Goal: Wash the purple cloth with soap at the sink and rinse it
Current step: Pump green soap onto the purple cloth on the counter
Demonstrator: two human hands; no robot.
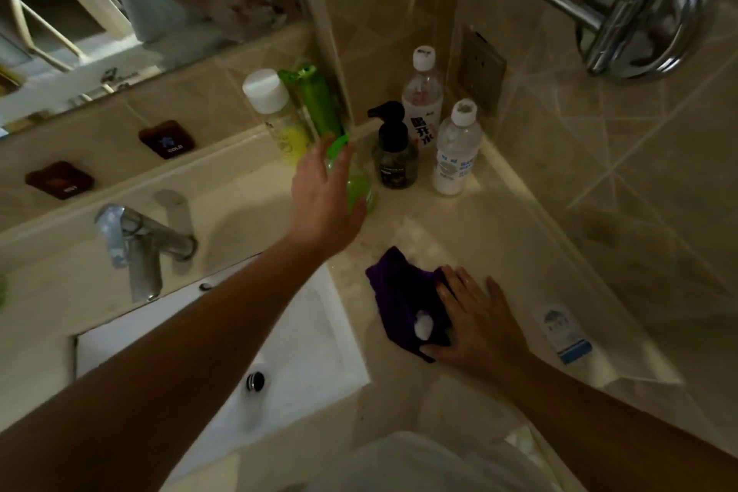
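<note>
The purple cloth (403, 304) lies crumpled on the beige desk (479, 220), right of centre in the frame, just beside the right rim of the white sink (303, 332). A small blob of white foam (424, 326) sits on top of it. The right hand (475, 324) lies flat with fingers spread, pressing the cloth's right edge down against the desk.

The left hand (325, 194) reaches up the middle of the frame, open with fingers loosely extended, against a green bottle (359, 184); whether it touches the bottle I cannot tell. Behind it, toward the corner of the tiled wall, stand a clear bottle with a white cap (271, 112) and a tall green bottle (315, 100). To the right are a dark pump dispenser (393, 152) and two water bottles (455, 152), close together.

A chrome faucet (135, 244) stands at the left above the sink, with the drain (255, 380) lower down. A small white and blue packet (565, 332) lies on the desk at the right.
</note>
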